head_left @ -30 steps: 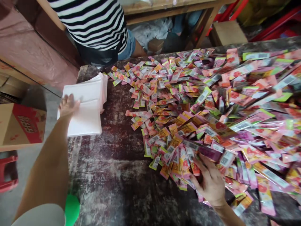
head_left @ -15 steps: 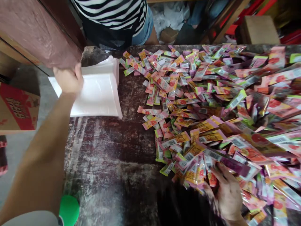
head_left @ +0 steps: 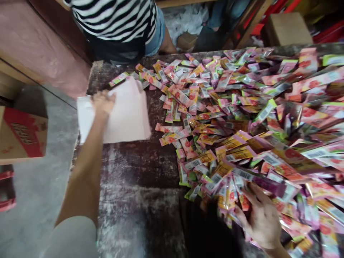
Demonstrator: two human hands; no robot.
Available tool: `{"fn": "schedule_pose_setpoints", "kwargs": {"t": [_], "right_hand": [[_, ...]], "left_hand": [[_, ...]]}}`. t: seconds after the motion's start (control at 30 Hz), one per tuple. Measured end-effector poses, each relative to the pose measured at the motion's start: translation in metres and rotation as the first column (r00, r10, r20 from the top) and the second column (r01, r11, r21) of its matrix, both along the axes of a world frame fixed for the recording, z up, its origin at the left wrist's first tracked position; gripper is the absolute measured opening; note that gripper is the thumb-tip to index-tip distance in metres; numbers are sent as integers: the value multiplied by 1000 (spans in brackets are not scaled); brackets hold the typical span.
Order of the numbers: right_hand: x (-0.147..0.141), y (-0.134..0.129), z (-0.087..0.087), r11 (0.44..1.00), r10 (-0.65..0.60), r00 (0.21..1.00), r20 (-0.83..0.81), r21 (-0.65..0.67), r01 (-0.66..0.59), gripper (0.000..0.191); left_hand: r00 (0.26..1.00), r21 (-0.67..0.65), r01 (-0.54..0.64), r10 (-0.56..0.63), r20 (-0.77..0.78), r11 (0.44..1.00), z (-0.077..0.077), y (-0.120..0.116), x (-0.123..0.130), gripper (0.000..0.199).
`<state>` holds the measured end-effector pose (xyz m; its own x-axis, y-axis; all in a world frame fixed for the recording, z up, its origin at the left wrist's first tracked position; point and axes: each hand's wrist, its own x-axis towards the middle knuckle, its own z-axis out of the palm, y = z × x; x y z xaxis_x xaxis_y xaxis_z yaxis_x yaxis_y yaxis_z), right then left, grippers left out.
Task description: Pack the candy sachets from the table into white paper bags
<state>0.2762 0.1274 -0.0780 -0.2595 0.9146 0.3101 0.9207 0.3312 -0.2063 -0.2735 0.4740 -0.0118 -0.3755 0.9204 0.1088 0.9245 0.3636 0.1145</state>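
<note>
My left hand (head_left: 103, 103) lies on a stack of white sheets or flat bags (head_left: 126, 114) at the table's far left; its fingers are a little blurred but look spread across the top. At lower right, my right hand (head_left: 262, 218) rests on a wide pile of small printed sachets (head_left: 204, 157). Its thumb stands apart from the fingers, which touch the sachets, and no sachet is clearly gripped. The sachets are long and narrow, in pink, orange, green and purple, with barcodes and fruit pictures. One sachet (head_left: 118, 79) lies just behind the white stack.
The worn dark table (head_left: 134, 168) extends between my arms. Across it stands a person in a striped top (head_left: 118, 18). A red-and-brown carton (head_left: 24, 134) is on the left, a plain cardboard box (head_left: 290, 28) at the back right. Dark hair blurs the bottom middle.
My left hand has shifted from the white stack's left end onto its top, and the stack has slid right on the table. My right hand stays at the sachets, its thumb slightly wider apart.
</note>
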Motion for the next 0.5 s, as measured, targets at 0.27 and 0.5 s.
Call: {"fn": "schedule_pose_setpoints", "kwargs": {"t": [0.27, 0.5], "right_hand": [[-8, 3, 1, 999, 28, 993, -111, 30, -24, 61], [-12, -3, 38, 988, -153, 948, -280, -43, 147, 54]], "left_hand": [[970, 121, 107, -130, 204, 987, -8, -150, 182, 52], [877, 220, -23, -86, 472, 975, 31, -217, 164, 62]]}}
